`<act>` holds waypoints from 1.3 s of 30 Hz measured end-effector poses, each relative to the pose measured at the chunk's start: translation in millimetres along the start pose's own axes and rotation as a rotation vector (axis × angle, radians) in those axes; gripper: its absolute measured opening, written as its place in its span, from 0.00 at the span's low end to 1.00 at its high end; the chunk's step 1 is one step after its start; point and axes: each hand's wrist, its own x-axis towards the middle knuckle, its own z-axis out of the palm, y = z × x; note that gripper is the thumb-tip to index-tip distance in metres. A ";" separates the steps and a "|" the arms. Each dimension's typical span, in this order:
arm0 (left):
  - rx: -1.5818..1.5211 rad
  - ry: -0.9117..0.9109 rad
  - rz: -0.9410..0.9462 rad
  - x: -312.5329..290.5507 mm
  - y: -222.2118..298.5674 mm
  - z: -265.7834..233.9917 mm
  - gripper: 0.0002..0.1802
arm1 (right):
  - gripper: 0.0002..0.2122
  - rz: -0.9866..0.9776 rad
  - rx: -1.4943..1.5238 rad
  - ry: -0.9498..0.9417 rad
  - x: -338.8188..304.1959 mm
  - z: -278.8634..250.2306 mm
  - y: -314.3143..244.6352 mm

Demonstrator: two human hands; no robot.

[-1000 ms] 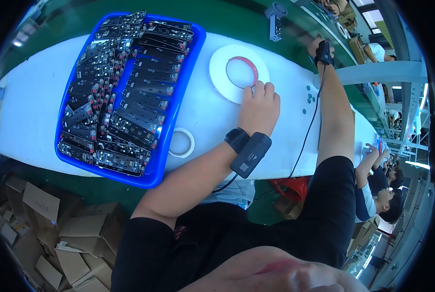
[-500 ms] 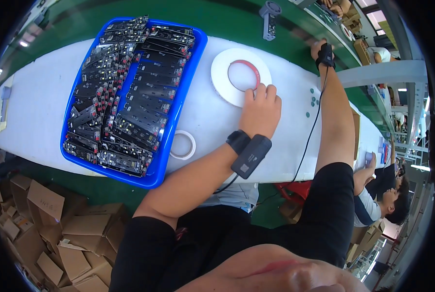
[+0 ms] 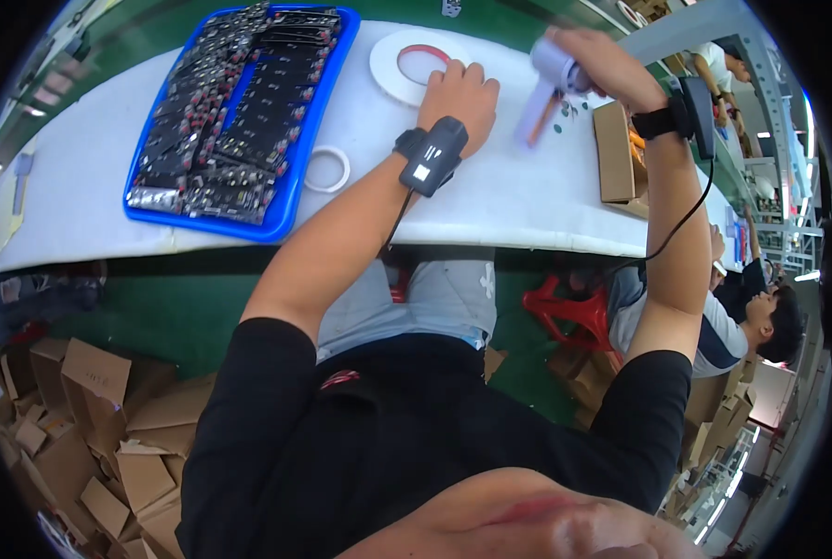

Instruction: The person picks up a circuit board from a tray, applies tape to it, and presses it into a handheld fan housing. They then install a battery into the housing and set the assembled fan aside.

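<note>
Left hand [image 3: 460, 99], its grip unclear, meets the tape roll [image 3: 386, 70], perhaps steadying it, while the right hand [image 3: 616, 70] clasps a blurred pale device [image 3: 553, 63] right of the roll

Upper right: right grip [image 3: 611, 70] holding pale gadget [image 3: 554, 63]. Top centre: left grip [image 3: 462, 101] at white roll [image 3: 390, 71]. Upper left: blue tray [image 3: 322, 98].

White counter [image 3: 490, 205]: blue tray [image 3: 288, 205] set at left; large white roll [image 3: 386, 73], smaller white roll [image 3: 344, 173], cardboard box [image 3: 612, 154] placed rightward.
</note>
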 end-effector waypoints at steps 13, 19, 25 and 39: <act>0.294 -0.184 -0.001 -19.5 -41.9 -24.9 0.24 | 0.31 0.031 -0.184 -0.063 -37.7 99.5 4.4; 0.119 -0.222 -0.050 -9.4 -29.5 -43.2 0.27 | 0.31 -0.084 -0.146 0.307 -10.3 116.8 42.0; -0.222 -0.052 -0.147 -22.2 -30.1 -52.3 0.32 | 0.24 -0.227 -0.171 0.704 -29.4 139.2 23.3; -0.324 -0.114 -0.024 -21.9 1.4 -53.1 0.29 | 0.22 -0.462 0.213 1.052 -71.9 181.3 -0.8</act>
